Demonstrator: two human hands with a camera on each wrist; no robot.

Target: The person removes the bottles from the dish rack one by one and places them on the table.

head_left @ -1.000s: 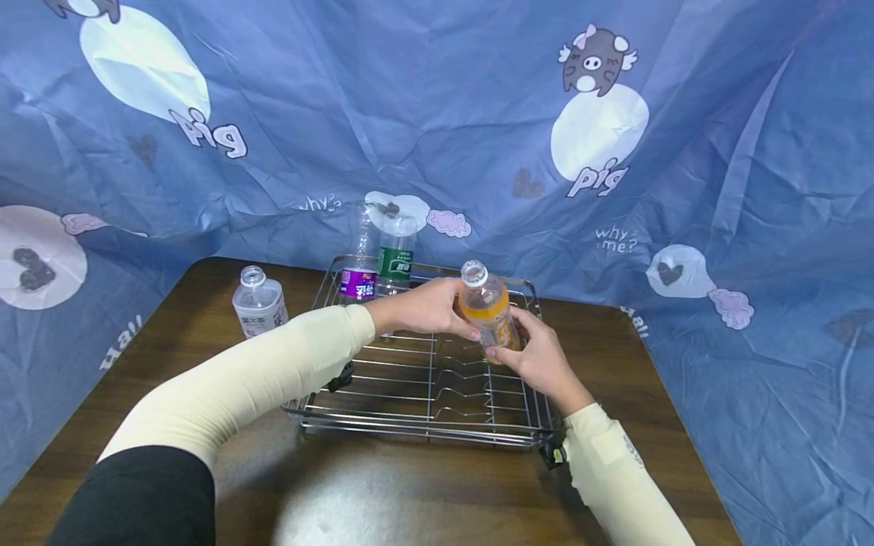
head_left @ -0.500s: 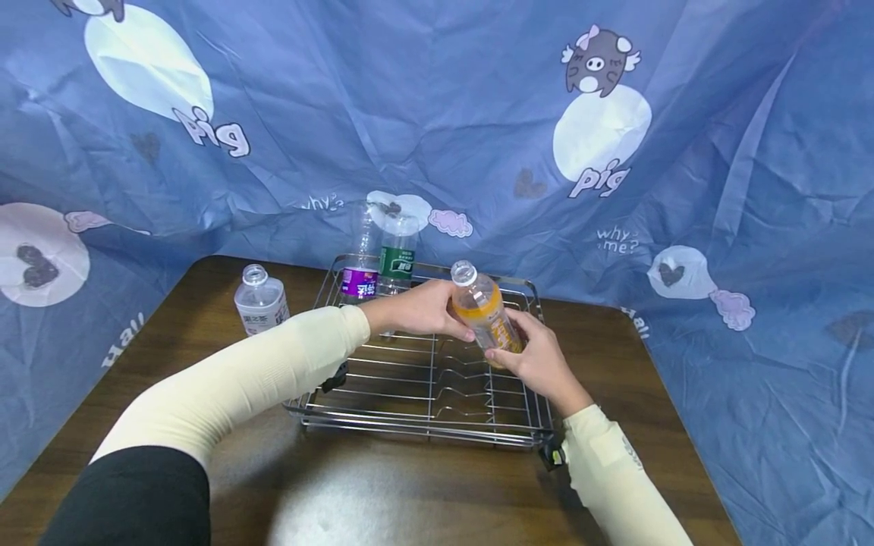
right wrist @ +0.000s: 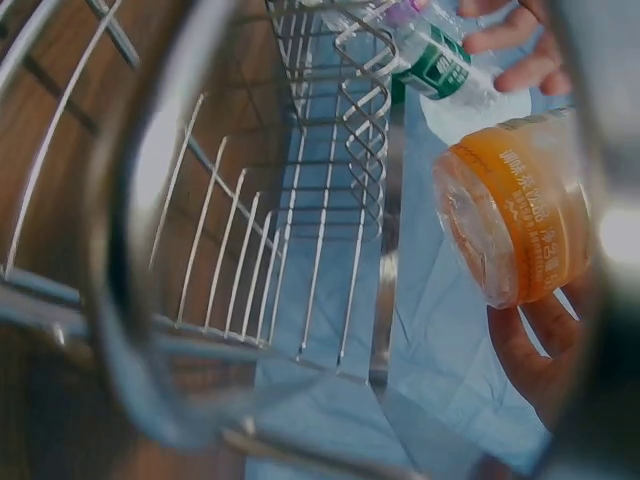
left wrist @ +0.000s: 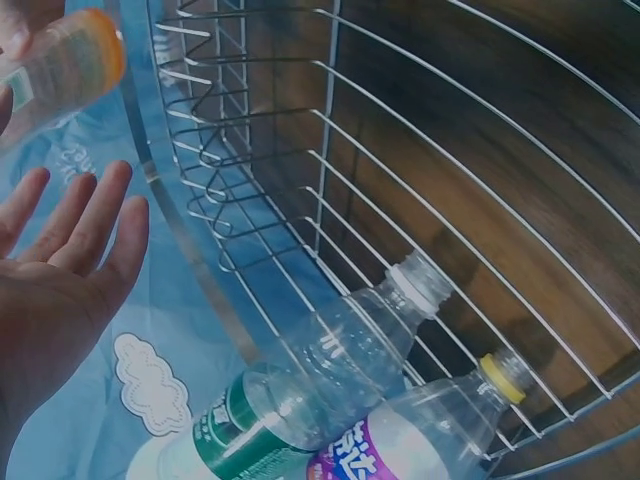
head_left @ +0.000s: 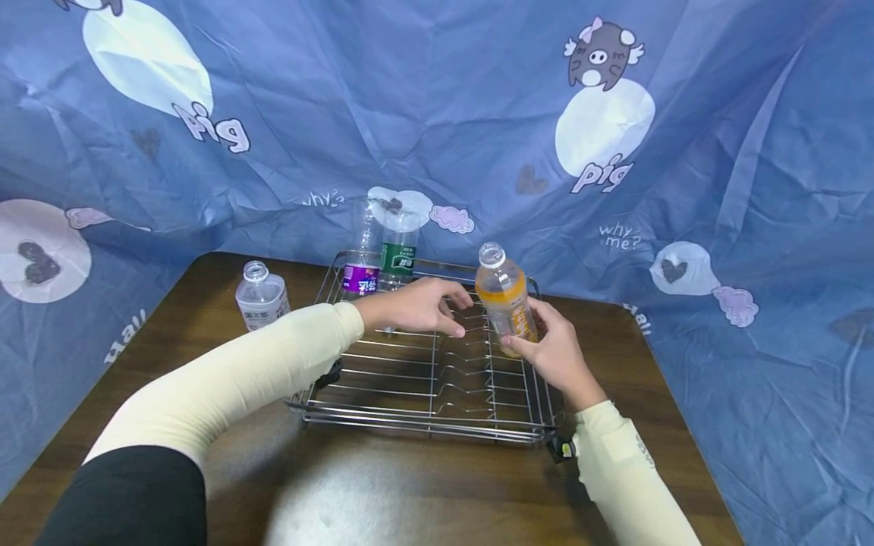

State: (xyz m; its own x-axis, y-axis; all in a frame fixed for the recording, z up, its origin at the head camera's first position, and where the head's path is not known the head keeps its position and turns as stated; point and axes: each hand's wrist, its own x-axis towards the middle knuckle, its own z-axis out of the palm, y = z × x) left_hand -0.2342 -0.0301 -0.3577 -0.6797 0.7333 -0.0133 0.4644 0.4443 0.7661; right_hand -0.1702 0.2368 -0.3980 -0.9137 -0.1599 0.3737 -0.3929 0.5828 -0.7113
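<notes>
My right hand (head_left: 556,353) grips a clear plastic bottle with an orange label (head_left: 508,303), uncapped, its mouth up, above the right part of a wire dish rack (head_left: 396,379). To its left, my left hand (head_left: 426,307) hovers over the rack with fingers loosely bent and apart from the bottle. In the left wrist view that hand (left wrist: 75,255) shows an empty palm. Two more bottles, one with a green label (head_left: 397,260) and one with a purple label (head_left: 360,279), stand upside down at the rack's back left, their necks down among the wires (left wrist: 420,285).
An uncapped clear bottle with a white label (head_left: 262,299) stands upright on the brown table (head_left: 382,493), left of the rack and partly behind my left sleeve (head_left: 273,364). A blue printed cloth (head_left: 437,114) hangs close behind the table. Wavy wire dividers (head_left: 464,371) rise inside the rack.
My left hand has let go of the orange-labelled bottle. My right hand has carried that bottle a little to the right and up. The other bottles stay put.
</notes>
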